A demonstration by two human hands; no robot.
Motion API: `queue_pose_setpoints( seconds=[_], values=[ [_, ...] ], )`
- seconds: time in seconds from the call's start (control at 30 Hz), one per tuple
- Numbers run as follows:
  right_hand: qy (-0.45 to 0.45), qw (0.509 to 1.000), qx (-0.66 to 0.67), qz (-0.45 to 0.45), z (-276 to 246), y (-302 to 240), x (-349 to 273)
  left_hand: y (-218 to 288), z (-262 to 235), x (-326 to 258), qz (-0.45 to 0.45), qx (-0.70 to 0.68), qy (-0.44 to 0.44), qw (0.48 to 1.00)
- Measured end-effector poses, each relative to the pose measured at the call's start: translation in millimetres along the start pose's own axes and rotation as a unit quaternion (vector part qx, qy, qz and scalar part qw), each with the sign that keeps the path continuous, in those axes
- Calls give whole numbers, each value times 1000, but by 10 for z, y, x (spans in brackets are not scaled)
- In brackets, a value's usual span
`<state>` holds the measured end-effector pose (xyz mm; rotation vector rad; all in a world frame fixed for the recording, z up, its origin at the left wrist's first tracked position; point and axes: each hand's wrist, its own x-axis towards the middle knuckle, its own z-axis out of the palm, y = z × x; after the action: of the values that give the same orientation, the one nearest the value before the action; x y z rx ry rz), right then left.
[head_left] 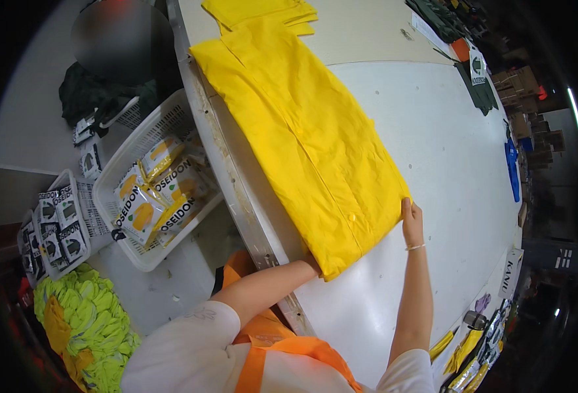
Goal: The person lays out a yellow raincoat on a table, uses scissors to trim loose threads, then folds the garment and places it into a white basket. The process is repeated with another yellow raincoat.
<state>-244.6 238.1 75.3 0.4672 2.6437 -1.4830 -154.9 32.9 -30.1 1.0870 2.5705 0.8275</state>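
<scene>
A yellow raincoat (pixel 308 144) lies folded into a long panel on the white table, with a front seam and a small snap button showing. At its near right corner my right hand (pixel 412 219) pinches the edge, thumb on top and fingers mostly underneath. My left hand (pixel 311 263) reaches under the near left corner, so its fingers are hidden by the cloth. Past the far end of the raincoat lies more folded yellow cloth (pixel 263 10).
Left of the table edge (pixel 240 196) stands a white basket (pixel 148 259) of packaged yellow items. Beside it are a smaller basket (pixel 82 245) of black-and-white packets and a lime-green cloth pile (pixel 92 321). Dark green garments (pixel 479 92) lie at the table's far right.
</scene>
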Motion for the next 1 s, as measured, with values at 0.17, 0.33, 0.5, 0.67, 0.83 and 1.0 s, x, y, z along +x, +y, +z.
queue_pose_setpoints(
  seconds=[0.17, 0.33, 0.5, 0.67, 0.83, 1.0],
  values=[
    [236, 969, 53, -52, 245, 455, -259, 47, -161, 56, -29, -37, -32, 998],
    [262, 964, -13, -31, 245, 415, -379, 14, -752, -421, -56, -58, -267, 960],
    [243, 952, -183, 18, 301, 514, -492, 451, -427, -1021, -175, -171, -32, 969],
    [61, 954, -288, 60, 26, 339, -204, 372, -378, -1050, -206, -318, 23, 925],
    [-60, 986, -92, 121, 97, -361, 579, -230, -1078, -966, -252, -382, 203, 866],
    [-182, 969, -47, 159, 478, -1059, 943, -1450, -1908, -296, -272, -460, 334, 777]
  ],
)
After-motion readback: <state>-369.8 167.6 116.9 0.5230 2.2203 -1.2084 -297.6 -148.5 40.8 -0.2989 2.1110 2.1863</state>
